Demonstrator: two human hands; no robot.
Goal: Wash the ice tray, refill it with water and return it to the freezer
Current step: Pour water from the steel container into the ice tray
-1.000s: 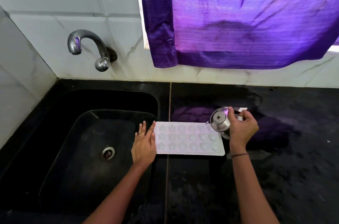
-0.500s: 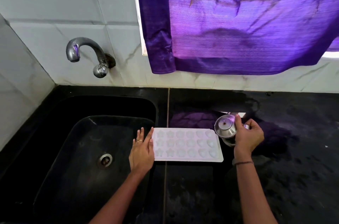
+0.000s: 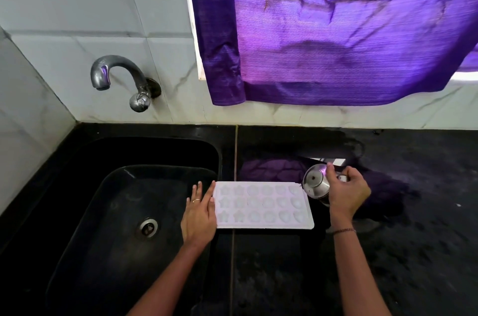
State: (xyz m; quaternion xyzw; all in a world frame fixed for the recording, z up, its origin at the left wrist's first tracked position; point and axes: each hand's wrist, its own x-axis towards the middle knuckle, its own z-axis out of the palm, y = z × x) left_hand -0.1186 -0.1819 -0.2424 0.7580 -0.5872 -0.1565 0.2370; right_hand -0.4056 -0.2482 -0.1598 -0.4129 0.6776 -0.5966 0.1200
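A white ice tray [image 3: 262, 205] with star, round and heart moulds lies flat on the black counter just right of the sink. My left hand [image 3: 199, 214] rests flat with fingers together, pressing against the tray's left edge. My right hand [image 3: 346, 194] grips a small steel cup [image 3: 316, 183], tipped on its side with its base towards me, right at the tray's far right corner. Whether water is leaving the cup cannot be told.
A black sink [image 3: 77, 186] with a round drain [image 3: 148, 228] fills the left. A steel tap [image 3: 119, 77] juts from the tiled wall above it. A purple curtain [image 3: 336, 30] hangs over the black counter [image 3: 413, 251], which stretches right.
The cup has drawn back to the right, from over the tray's right moulds to its far right corner. My left hand stays at the tray's left edge.
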